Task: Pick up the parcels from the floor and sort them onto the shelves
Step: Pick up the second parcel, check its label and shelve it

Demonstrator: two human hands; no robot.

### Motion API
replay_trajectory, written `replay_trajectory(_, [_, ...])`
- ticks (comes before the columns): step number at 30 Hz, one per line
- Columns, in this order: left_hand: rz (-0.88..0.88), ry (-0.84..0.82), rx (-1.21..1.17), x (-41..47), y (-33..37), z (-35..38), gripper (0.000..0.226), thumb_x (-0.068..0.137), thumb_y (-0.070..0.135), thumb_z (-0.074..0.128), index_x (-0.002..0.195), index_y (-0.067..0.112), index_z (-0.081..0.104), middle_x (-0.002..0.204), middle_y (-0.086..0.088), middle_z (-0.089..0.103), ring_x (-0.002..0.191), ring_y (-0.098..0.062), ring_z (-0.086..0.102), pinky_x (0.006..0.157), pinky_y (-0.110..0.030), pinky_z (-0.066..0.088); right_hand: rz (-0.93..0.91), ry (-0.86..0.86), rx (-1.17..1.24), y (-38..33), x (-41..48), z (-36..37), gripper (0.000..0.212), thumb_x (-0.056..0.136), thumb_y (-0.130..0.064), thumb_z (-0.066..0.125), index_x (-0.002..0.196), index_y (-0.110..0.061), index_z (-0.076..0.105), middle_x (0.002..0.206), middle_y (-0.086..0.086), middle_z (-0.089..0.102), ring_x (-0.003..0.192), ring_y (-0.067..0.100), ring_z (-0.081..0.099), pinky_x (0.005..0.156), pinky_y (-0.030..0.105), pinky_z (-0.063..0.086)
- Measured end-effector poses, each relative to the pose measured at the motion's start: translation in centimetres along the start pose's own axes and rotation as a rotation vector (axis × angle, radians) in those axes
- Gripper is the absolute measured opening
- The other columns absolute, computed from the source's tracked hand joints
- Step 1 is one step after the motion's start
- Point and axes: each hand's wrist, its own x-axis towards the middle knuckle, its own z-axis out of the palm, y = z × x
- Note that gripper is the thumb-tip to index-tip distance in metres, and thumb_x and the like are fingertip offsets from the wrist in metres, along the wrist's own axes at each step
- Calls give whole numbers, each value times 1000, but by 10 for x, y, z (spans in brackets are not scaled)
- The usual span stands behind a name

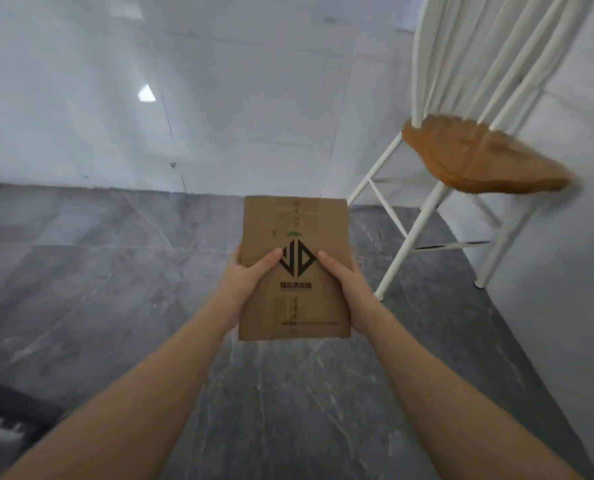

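Observation:
A flat brown cardboard parcel [294, 230] with a black diamond logo and printed text is held out in front of me, above the grey marbled floor. My left hand [245, 275] grips its left edge, thumb lying across the top face. My right hand [344, 282] grips the right edge the same way. Both forearms stretch up from the bottom of the view. No shelves are in sight.
A white chair [423, 216] with a wooden seat stands at the right, close to the parcel. A white wall [184, 98] runs across the back. A dark object [8, 410] sits at the lower left edge.

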Motion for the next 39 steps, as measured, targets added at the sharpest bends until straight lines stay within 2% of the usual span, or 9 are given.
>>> replay_trajectory(4, [192, -41, 40, -80, 206, 28, 58, 75, 33, 71, 127, 20, 48, 103, -3, 68, 85, -16, 68, 59, -25, 57, -210, -64, -7, -212, -66, 34, 65, 83, -27, 67, 141, -28, 37, 122, 6, 63, 98, 18, 68, 68, 26, 59])
replay_trajectory(9, [398, -91, 73, -192, 440, 61, 48, 66, 38, 73, 110, 25, 58, 103, -5, 70, 87, -20, 70, 66, -31, 57, -428, -168, -61, -449, -164, 69, 75, 82, -32, 69, 145, -37, 30, 134, 0, 58, 112, 20, 65, 91, 38, 56])
replay_trajectory(11, [468, -92, 68, -232, 514, 74, 32, 76, 32, 70, 105, 27, 57, 102, -3, 70, 87, -20, 69, 67, -31, 55, -504, -185, -29, -526, -198, 83, 75, 82, -31, 68, 145, -38, 28, 134, 1, 58, 112, 21, 65, 92, 40, 56])
replay_trajectory(16, [612, -69, 66, -306, 643, 92, 52, 77, 34, 70, 124, 23, 50, 106, -2, 68, 92, -19, 67, 71, -31, 54, -686, -189, 15, -654, -260, 115, 64, 87, -25, 63, 143, -32, 33, 128, 5, 61, 103, 20, 69, 80, 35, 58])
replay_trajectory(20, [713, -20, 115, -341, 695, 100, 48, 80, 39, 67, 123, 25, 50, 114, -3, 66, 93, -15, 66, 70, -27, 52, -787, -137, 97, -705, -294, 134, 75, 77, -29, 72, 143, -33, 37, 134, 7, 59, 106, 23, 69, 81, 38, 59])
replay_trajectory(25, [1028, 385, 358, -363, 713, 134, 101, 71, 56, 68, 150, 28, 11, 155, -4, 27, 140, -25, 29, 110, -49, 32, -977, 150, -17, -725, -313, 162, 87, 69, -44, 75, 141, -52, 28, 142, -5, 42, 125, 21, 52, 101, 50, 48])
replay_trajectory(30, [883, 311, 383, -384, 716, 185, 129, 61, 64, 71, 149, 30, -16, 161, -8, -11, 148, -27, -7, 114, -58, 8, -1025, 516, -315, -730, -328, 191, 85, 65, -64, 51, 143, -54, 18, 148, -6, 31, 128, 25, 42, 105, 55, 37])
replay_trajectory(34, [886, 287, 318, -376, 726, 179, 128, 63, 58, 74, 150, 25, -14, 161, -8, -2, 148, -27, 5, 116, -54, 16, -1126, 496, -410, -733, -335, 184, 101, 66, -50, 63, 151, -34, 12, 151, 1, 33, 133, 27, 37, 109, 51, 33])
replay_trajectory(39, [921, 126, 17, -372, 740, 154, 106, 50, 52, 83, 140, 30, 29, 130, 4, 55, 113, -19, 59, 91, -40, 52, -1105, 174, -267, -739, -350, 163, 83, 78, -32, 67, 149, -29, 24, 145, -4, 43, 118, 16, 51, 91, 25, 51])
